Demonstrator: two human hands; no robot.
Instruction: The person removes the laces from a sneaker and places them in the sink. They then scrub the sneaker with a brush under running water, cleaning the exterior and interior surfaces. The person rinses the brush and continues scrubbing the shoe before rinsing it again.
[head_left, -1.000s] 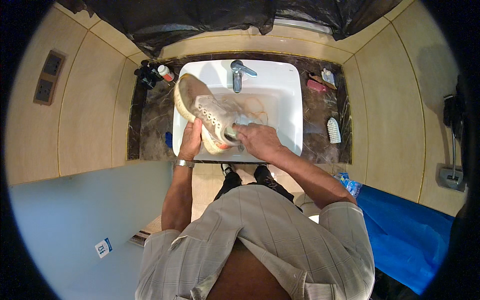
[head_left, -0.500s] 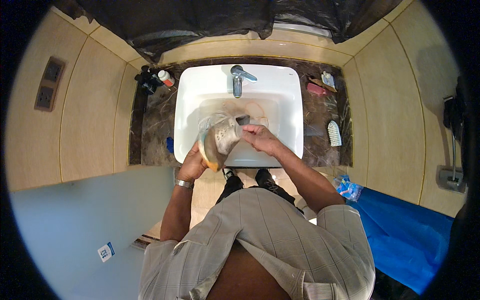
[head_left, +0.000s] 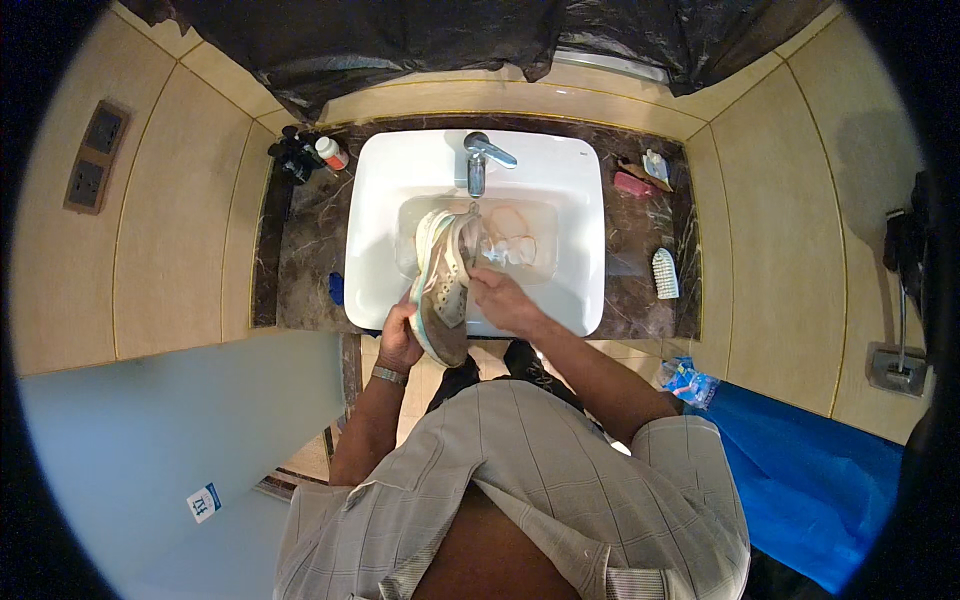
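A soiled grey-brown and white sneaker (head_left: 440, 310) is held over the near part of the white sink (head_left: 362, 230). Its toe points toward me and its heel end lies near the faucet. My left hand (head_left: 400, 338) wraps round the sole side by the toe, with a metal watch on that wrist. On the opposite side, my right hand (head_left: 503, 300) is closed at the edge of the shoe's upper; its fingertips are partly hidden. Below the shoe, cloudy water (head_left: 540, 240) with brownish curved outlines in it stands in the basin.
A chrome faucet (head_left: 477, 175) rises at the sink's back. On the dark marble counter, a white scrub brush (head_left: 665, 274) and a pink bar (head_left: 632, 184) sit right; a white bottle (head_left: 331, 153), dark bottles (head_left: 292, 158) and a blue item (head_left: 336, 288) are left.
The sneaker has been turned so its heel end now reaches toward the faucet and its toe comes nearer me. My right hand has moved slightly down and left along it.
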